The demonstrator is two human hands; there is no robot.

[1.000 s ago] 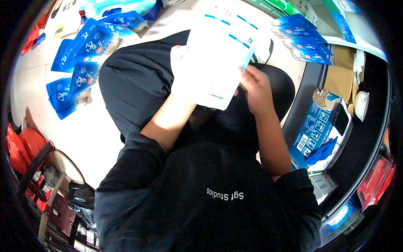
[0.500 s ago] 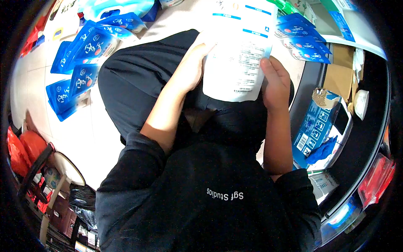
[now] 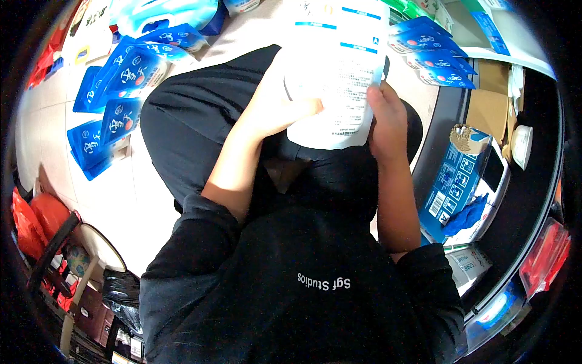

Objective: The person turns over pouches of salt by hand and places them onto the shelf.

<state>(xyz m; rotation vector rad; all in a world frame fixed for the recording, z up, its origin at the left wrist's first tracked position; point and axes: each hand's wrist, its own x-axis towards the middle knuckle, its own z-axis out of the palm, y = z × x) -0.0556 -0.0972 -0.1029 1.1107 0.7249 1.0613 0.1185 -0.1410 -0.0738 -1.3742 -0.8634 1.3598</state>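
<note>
A white pouch with blue bars and small print (image 3: 345,79) is held up over my crossed legs, its printed side towards me. My left hand (image 3: 285,100) grips its left edge, with the thumb lying on the front and the other fingers hidden behind. On the right edge, my right hand (image 3: 388,118) pinches the pouch between thumb and curled fingers. Several blue-and-white pouches (image 3: 136,73) lie on the floor to the left, and more blue pouches (image 3: 427,45) lie overlapped at the upper right.
A light blue packet (image 3: 170,15) lies at the top left. Right of my legs, a blue printed box (image 3: 451,182) stands beside cardboard (image 3: 488,109) on a dark shelf. Red bags (image 3: 45,215) and a black plastic bag (image 3: 121,291) are at the lower left.
The white pouch went right and became more upright, then shifted slightly back left. Both hands moved with it, and my left thumb now lies across its front.
</note>
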